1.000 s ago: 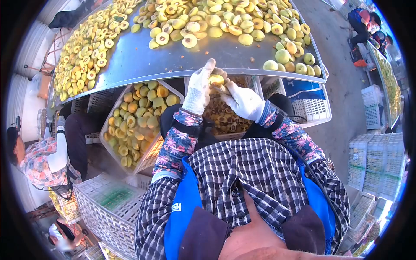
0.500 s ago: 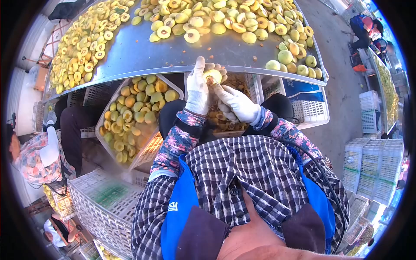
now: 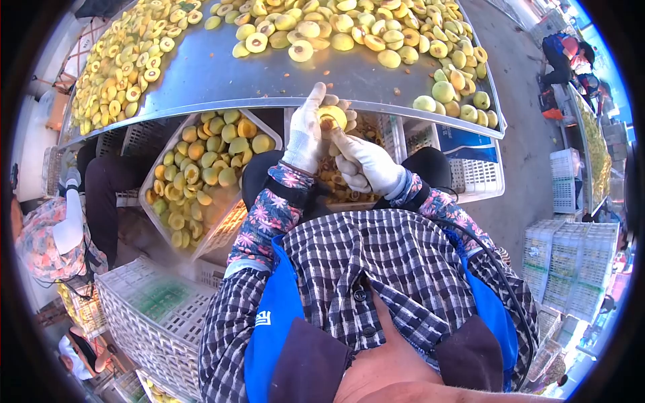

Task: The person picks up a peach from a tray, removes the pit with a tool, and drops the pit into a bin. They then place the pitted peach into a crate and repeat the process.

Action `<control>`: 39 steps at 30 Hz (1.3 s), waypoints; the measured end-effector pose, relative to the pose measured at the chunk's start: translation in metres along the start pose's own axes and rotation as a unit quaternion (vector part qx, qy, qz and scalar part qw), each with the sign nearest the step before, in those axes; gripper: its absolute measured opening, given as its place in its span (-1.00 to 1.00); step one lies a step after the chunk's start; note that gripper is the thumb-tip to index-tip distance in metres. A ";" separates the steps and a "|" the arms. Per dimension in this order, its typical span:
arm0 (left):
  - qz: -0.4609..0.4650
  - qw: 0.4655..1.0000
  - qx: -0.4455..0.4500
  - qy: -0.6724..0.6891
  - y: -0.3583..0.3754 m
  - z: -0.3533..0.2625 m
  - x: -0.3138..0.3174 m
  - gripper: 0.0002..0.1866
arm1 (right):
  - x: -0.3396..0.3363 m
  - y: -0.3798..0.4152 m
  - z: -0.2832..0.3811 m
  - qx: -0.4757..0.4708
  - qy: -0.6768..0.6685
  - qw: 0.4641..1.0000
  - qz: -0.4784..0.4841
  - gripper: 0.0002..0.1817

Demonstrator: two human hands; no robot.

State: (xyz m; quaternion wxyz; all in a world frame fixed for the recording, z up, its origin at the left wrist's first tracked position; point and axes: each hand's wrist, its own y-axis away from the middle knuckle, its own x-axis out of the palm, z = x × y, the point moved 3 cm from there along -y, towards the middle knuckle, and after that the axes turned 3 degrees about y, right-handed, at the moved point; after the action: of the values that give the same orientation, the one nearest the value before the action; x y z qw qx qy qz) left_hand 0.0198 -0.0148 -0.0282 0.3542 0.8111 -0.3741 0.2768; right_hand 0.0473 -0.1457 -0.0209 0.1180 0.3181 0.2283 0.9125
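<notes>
My gloved left hand (image 3: 310, 127) is closed round a yellow peach half (image 3: 332, 119), its cut face with the brown centre turned towards me. My right hand (image 3: 368, 163), gloved too, has its fingers curled, and its thumb and fingertips meet the lower edge of the fruit. What the right hand grips is hidden in the fingers. Both hands are just in front of the near edge of the metal table (image 3: 269, 84). Below them, between my knees, a crate (image 3: 353, 207) holds cut pieces.
Peach halves (image 3: 124, 64) cover the table's left side, with more along the back. Whole fruit (image 3: 443, 91) lies at its right corner. A tilted crate of fruit (image 3: 201, 161) stands left of my knees. Stacked crates (image 3: 151, 305) are behind it. A co-worker (image 3: 57, 238) sits at left.
My view has shifted slightly. Both hands stay together at the peach half, with only a small change in the right hand's position.
</notes>
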 end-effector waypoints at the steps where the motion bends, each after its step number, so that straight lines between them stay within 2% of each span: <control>1: -0.017 0.999 -0.005 0.049 -0.001 0.002 0.000 -0.61 | 0.002 -0.002 -0.001 -0.029 0.028 0.999 -0.026 -0.61; 2: -0.034 0.995 -0.011 0.098 -0.003 0.004 -0.001 -0.61 | 0.002 -0.003 -0.002 -0.059 0.056 0.995 -0.052 -0.63; 6: -0.016 0.991 -0.002 0.131 -0.012 0.008 -0.013 -0.61 | -0.006 -0.009 -0.013 -0.104 0.135 0.983 -0.070 -0.66; 8: -0.025 0.985 0.018 0.167 -0.022 0.004 -0.023 -0.62 | -0.010 -0.011 -0.016 -0.182 0.319 0.922 -0.119 -0.68; 10: -0.001 0.986 0.014 0.165 -0.024 -0.003 -0.022 -0.63 | -0.019 -0.011 -0.017 -0.165 0.366 0.905 -0.141 -0.69; 12: -0.062 0.986 0.033 0.154 -0.017 -0.009 -0.024 -0.63 | -0.040 -0.013 -0.019 -0.175 0.463 0.852 -0.172 -0.71; 13: -0.045 0.986 0.065 0.149 -0.015 -0.013 -0.031 -0.62 | -0.031 0.000 -0.006 -0.207 0.548 0.791 -0.176 -0.73; 14: -0.054 0.984 0.083 0.148 -0.016 -0.016 -0.043 -0.62 | -0.046 -0.001 -0.012 -0.183 0.632 0.731 -0.184 -0.73; 15: -0.023 0.984 0.100 0.144 -0.018 -0.023 -0.059 -0.62 | -0.051 0.004 -0.016 -0.200 0.676 0.686 -0.182 -0.74; 16: -0.001 0.982 0.129 0.138 -0.011 -0.040 -0.082 -0.61 | -0.064 0.000 -0.028 -0.162 0.702 0.657 -0.222 -0.72; 17: -0.067 0.973 0.196 0.104 0.009 -0.062 -0.100 -0.60 | -0.080 -0.005 -0.042 -0.200 0.694 0.661 -0.204 -0.72; 18: -0.125 0.957 0.251 0.072 0.028 -0.084 -0.127 -0.61 | -0.119 -0.018 -0.067 -0.127 0.627 0.743 -0.196 -0.75; 20: -0.259 0.880 0.385 -0.099 0.053 -0.124 -0.212 -0.62 | -0.062 -0.001 -0.053 -0.231 0.636 0.711 -0.191 -0.79; 21: -0.313 0.842 0.413 -0.150 0.063 -0.137 -0.242 -0.60 | -0.076 0.002 -0.057 -0.145 0.627 0.739 -0.198 -0.76; 22: -0.371 0.800 0.425 -0.204 0.075 -0.153 -0.274 -0.58 | -0.072 0.004 -0.054 -0.145 0.645 0.726 -0.191 -0.74; 24: -0.509 0.600 0.417 -0.455 0.100 -0.181 -0.347 -0.56 | -0.065 0.004 -0.053 -0.087 0.657 0.723 -0.196 -0.71; 25: -0.582 0.565 0.339 -0.476 0.128 -0.190 -0.326 -0.58 | -0.065 0.003 -0.054 -0.048 0.657 0.725 -0.202 -0.70; 26: -0.556 0.535 0.357 -0.527 0.129 -0.194 -0.385 -0.58 | -0.064 0.002 -0.055 -0.047 0.649 0.727 -0.219 -0.70; 27: -0.471 0.422 0.414 -0.655 0.143 -0.186 -0.401 -0.61 | -0.062 0.002 -0.055 -0.084 0.659 0.721 -0.193 -0.69; 28: -0.452 0.346 0.235 -0.788 0.141 -0.171 -0.449 -0.64 | -0.067 0.011 -0.051 -0.127 0.666 0.713 -0.180 -0.68; 29: -0.367 0.270 0.054 -0.888 0.138 -0.151 -0.499 -0.68 | -0.069 0.016 -0.048 -0.101 0.667 0.716 -0.179 -0.68; 30: -0.463 0.456 0.108 -0.752 0.145 -0.134 -0.539 -0.58 | -0.069 0.019 -0.043 -0.072 0.670 0.719 -0.171 -0.67; 31: -0.485 0.511 0.059 -0.707 0.154 -0.146 -0.455 -0.44 | -0.070 0.021 -0.038 -0.053 0.665 0.727 -0.163 -0.67; 32: -0.598 0.372 -0.005 -0.710 0.143 -0.141 -0.491 -0.36 | -0.070 0.020 -0.034 -0.033 0.661 0.736 -0.143 -0.66; 34: -0.659 0.367 0.007 -0.656 0.130 -0.164 -0.450 -0.38 | -0.064 0.026 -0.026 -0.033 0.635 0.753 -0.167 -0.66; 36: -0.626 0.327 0.269 -0.654 0.117 -0.194 -0.408 -0.44 | -0.069 0.027 -0.019 0.006 0.610 0.777 -0.159 -0.66; 38: -0.475 0.412 0.494 -0.600 0.071 -0.219 -0.302 -0.48 | -0.071 0.026 -0.026 0.029 0.615 0.774 -0.145 -0.63; 39: -0.409 0.547 0.494 -0.538 0.041 -0.218 -0.246 -0.57 | -0.073 0.023 -0.031 0.030 0.614 0.778 -0.132 -0.62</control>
State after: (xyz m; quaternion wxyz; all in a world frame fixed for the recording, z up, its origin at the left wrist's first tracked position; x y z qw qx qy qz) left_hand -0.1925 0.2376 -0.0583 -0.2950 0.9207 0.0733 -0.2447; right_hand 0.0823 -0.2025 -0.0699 0.0623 -0.3390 0.3198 0.8826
